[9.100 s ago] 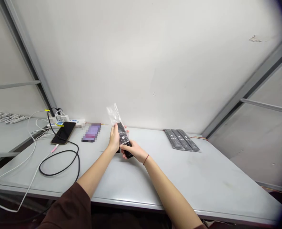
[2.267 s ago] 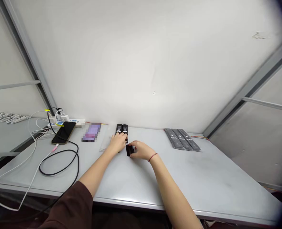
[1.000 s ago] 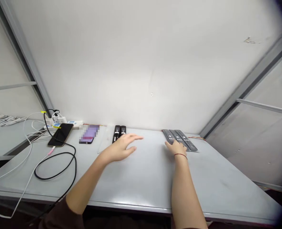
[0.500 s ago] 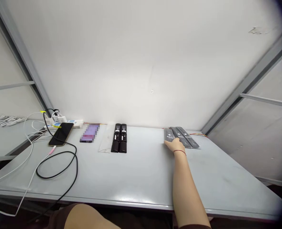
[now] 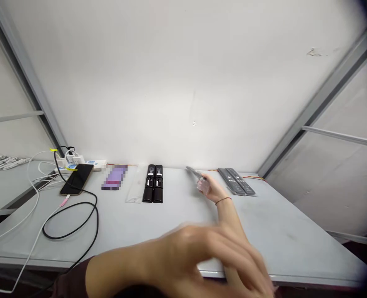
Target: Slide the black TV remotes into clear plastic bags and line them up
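A pale, scuffed wall rises behind a grey table, with metal framing slanting down at either side. Above the tabletop, right of its middle, a grey-looking remote in clear wrapping is tilted, its far end pointing left toward the wall. The right hand grips its near end with closed fingers, a red cord bracelet at the wrist. Just right of it lie two wrapped remotes, side by side. To its left, two black remotes lie close together, backs up, beside a flat clear bag. Farther left are a pixelated phone, a dark phone, a power strip and looped cables. The left hand, blurred, bends across the view before the right forearm; whether its fingers hold or touch anything I cannot tell.
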Tool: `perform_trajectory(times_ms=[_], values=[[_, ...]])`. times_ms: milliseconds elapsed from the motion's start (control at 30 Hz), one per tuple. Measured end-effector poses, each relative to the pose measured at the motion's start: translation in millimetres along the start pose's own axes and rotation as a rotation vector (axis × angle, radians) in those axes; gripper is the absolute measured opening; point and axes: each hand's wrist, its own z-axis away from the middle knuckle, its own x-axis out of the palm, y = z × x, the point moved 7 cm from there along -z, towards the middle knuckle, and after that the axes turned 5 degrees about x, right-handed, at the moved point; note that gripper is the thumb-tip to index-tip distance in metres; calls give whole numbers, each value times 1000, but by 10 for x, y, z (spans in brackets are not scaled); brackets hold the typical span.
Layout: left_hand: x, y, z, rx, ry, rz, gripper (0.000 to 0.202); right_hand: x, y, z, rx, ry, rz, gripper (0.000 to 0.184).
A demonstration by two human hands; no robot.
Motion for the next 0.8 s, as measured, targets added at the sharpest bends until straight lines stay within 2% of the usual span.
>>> perform_trajectory(times_ms=[100, 167, 267, 367, 433, 533, 600, 667, 800], values=[[-468, -565, -108, -228, 444, 22, 36, 304, -110, 88, -30, -84, -43, 34], [-718, -1061, -15, -371, 641, -26, 38, 492, -152, 153, -49, -125, -72, 34], [-960, -1762, 239, -565, 803, -76, 34, 769, -168, 274, -72, -211, -128, 32], [-1018, -2195, 440, -679, 853, 0, 31, 1036, -160, 420, -114, -339, -211, 30], [-962, -2316, 477, -672, 878, 217, 38, 1183, -152, 506, -150, -419, -282, 34], [-833, -2283, 378, -570, 835, 519, 49, 1342, -136, 590, -211, -496, -305, 46], [-811, -2217, 344, -533, 868, 580, 49, 1410, -136, 626, -263, -518, -258, 48], [-825, -2180, 368, -550, 955, 595, 49, 1449, -137, 654, -294, -522, -210, 48], [-868, -2134, 426, -590, 1095, 684, 52, 1528, -50, 701, -187, -560, -144, 49]])
